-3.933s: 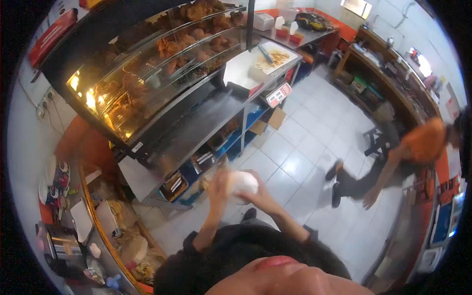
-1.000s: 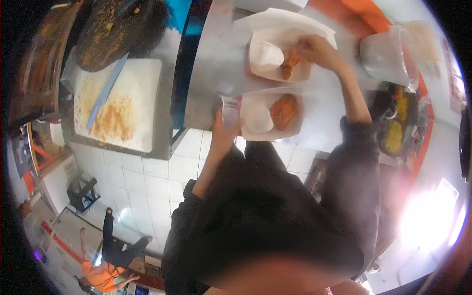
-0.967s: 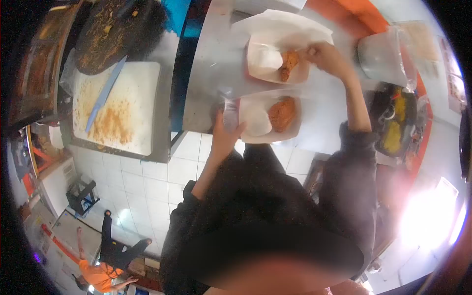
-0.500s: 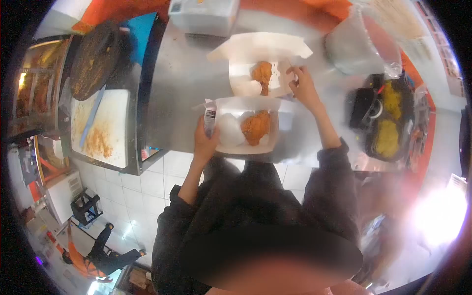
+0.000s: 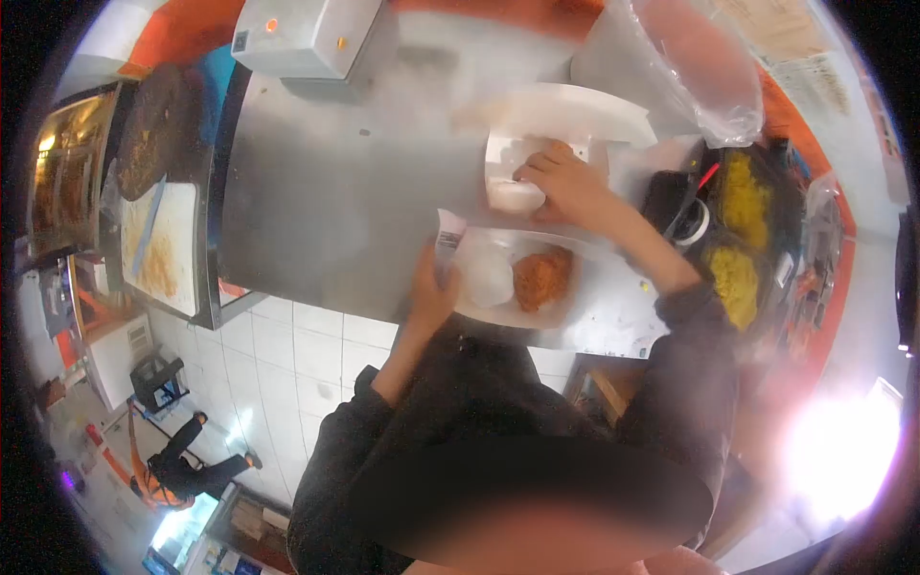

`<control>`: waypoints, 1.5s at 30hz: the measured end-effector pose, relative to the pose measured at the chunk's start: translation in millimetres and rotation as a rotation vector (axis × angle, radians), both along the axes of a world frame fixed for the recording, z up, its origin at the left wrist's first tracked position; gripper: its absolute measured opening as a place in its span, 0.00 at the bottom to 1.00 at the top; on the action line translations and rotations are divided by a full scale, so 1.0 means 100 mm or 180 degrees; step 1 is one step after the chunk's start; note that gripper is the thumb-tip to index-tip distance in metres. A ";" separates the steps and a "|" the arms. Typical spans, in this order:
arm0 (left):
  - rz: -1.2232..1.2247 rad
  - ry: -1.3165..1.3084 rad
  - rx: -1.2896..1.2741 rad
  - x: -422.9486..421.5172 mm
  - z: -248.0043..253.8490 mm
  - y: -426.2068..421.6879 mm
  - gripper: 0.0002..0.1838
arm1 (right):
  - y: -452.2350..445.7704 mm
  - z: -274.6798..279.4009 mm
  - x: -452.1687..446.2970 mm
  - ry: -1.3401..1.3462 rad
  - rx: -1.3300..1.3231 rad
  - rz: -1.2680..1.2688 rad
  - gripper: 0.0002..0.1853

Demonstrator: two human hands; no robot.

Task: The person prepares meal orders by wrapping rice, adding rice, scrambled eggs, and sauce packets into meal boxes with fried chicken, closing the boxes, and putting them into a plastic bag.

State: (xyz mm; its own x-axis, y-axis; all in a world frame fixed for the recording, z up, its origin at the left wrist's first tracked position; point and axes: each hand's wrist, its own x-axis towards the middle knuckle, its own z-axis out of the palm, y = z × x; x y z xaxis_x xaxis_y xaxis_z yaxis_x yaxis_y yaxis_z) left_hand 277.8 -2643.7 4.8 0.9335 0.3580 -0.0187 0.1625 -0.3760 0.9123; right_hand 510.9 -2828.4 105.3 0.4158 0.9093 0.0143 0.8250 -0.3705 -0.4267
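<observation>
The left hand [image 5: 433, 290] has a small packet [image 5: 448, 237] in its grip at nine o'clock of the near box [image 5: 517, 319]. At twelve o'clock on the surface [image 5: 316, 182], the right hand [image 5: 575, 192] is inside the far box [image 5: 499, 147]; its grip I cannot tell.

I am taking the near box [image 5: 508, 318] as the centre of my clock. Inside it, a near bundle [image 5: 487, 273] is lying at nine and a chicken piece [image 5: 544, 278] at three. At twelve, the far box [image 5: 499, 151] is standing on the same counter [image 5: 316, 192]; a far bundle [image 5: 517, 196] is sitting in it, toward seven, and my right hand [image 5: 570, 192] is hanging over it from four. Just beside the near box, my left hand [image 5: 431, 295] is holding a packet [image 5: 448, 238] at ten. A case [image 5: 302, 38] is standing at eleven, a container [image 5: 618, 81] at one. At nine, a knife [image 5: 149, 230] is lying on a board [image 5: 182, 216].
</observation>
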 end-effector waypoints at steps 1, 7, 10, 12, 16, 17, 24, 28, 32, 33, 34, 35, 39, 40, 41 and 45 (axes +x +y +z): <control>0.0022 0.0042 0.0010 -0.02 -0.03 -0.01 0.28 | 0.04 0.00 0.06 0.0374 -0.0352 0.0065 0.22; -0.0106 0.0040 0.0211 0.03 0.22 0.08 0.26 | 0.14 -0.27 0.41 0.0392 0.0407 -0.0386 0.19; 0.0343 0.0666 -0.0708 -0.13 0.40 0.19 0.18 | 0.00 0.47 0.13 0.0871 0.0993 -0.1361 0.12; 0.0505 0.0756 -0.0906 -0.22 0.68 0.21 0.15 | -0.37 0.58 -0.12 0.0638 0.1650 -0.2065 0.10; -0.0392 0.0567 -0.2043 -0.05 1.34 -0.31 0.14 | -1.22 0.13 -0.89 -0.0049 0.2879 -0.3910 0.09; -0.0773 0.0499 -0.2377 0.08 1.49 -0.45 0.15 | -1.32 0.04 -1.14 -0.0371 0.2626 -0.4340 0.13; -0.1350 0.0468 -0.3323 0.21 1.22 -1.69 0.18 | -1.52 -0.75 -1.57 -0.0311 0.2376 -0.4621 0.58; -0.0894 -0.0404 -0.1878 0.18 0.55 -2.24 0.19 | -1.49 -0.99 -1.38 -0.0376 0.2727 -0.4699 0.47; -0.1453 -0.0430 -0.0531 0.14 0.19 -2.30 0.16 | -1.62 -0.96 -1.38 -0.0479 0.2420 -0.4747 0.40; -0.1592 -0.0255 0.0181 0.12 0.09 -2.28 0.16 | -1.63 -0.78 -1.36 -0.0374 0.2510 -0.4628 0.39; -0.1728 -0.0088 0.0891 0.12 0.01 -2.26 0.17 | -1.65 -0.62 -1.34 -0.0279 0.2599 -0.4511 0.37; -0.1737 0.0062 0.1384 0.12 -0.05 -2.27 0.19 | -1.66 -0.51 -1.33 -0.0278 0.2585 -0.4557 0.37; -0.1643 -0.0233 0.2162 0.23 0.03 -2.25 0.29 | -1.53 -0.22 -1.47 0.0002 0.2368 -0.4760 0.35; -0.1668 -0.0248 0.2144 0.26 0.00 -2.24 0.29 | -1.44 -0.28 -1.47 -0.0022 0.2357 -0.4783 0.35; -0.1380 -0.0363 0.1949 0.28 -0.04 -2.26 0.31 | -1.36 -0.42 -1.52 -0.0091 0.2347 -0.4822 0.35; -0.1235 -0.0710 0.1153 0.12 -0.06 -2.18 0.30 | -1.28 -0.95 -1.71 -0.0053 0.2677 -0.4522 0.37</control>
